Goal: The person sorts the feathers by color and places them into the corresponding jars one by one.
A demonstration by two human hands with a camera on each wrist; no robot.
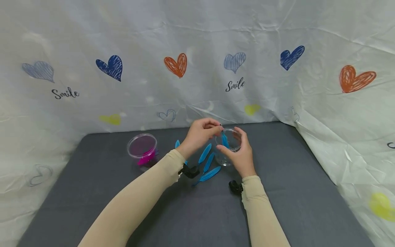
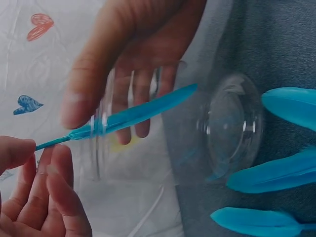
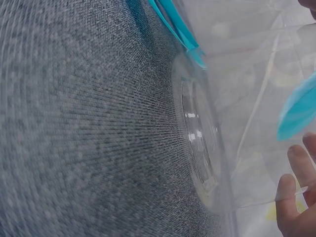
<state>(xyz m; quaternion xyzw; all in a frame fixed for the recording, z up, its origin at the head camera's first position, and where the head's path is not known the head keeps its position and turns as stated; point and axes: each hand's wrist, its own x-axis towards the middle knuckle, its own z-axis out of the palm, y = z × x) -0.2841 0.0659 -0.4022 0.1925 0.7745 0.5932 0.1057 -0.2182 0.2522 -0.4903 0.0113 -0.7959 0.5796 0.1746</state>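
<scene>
My left hand (image 1: pixel 201 134) pinches a blue feather (image 2: pixel 143 111) by its quill between thumb and fingers. The feather's vane reaches down through the mouth of a clear plastic jar (image 1: pixel 223 160), its tip inside above the bottom. Around the jar near its rim, my right hand (image 1: pixel 242 157) holds it with thumb on one side and fingers on the other. The jar stands upright on the dark grey table. Several loose blue feathers (image 1: pixel 210 173) lie between the jar and my left forearm; that forearm partly hides some of them.
To the left stands a second clear jar (image 1: pixel 133 149) with bright pink feathers (image 1: pixel 146 158) in it. A dark grey cloth covers the table (image 1: pixel 197 219). Behind and at the right hangs a white curtain (image 1: pixel 203 37) printed with hearts.
</scene>
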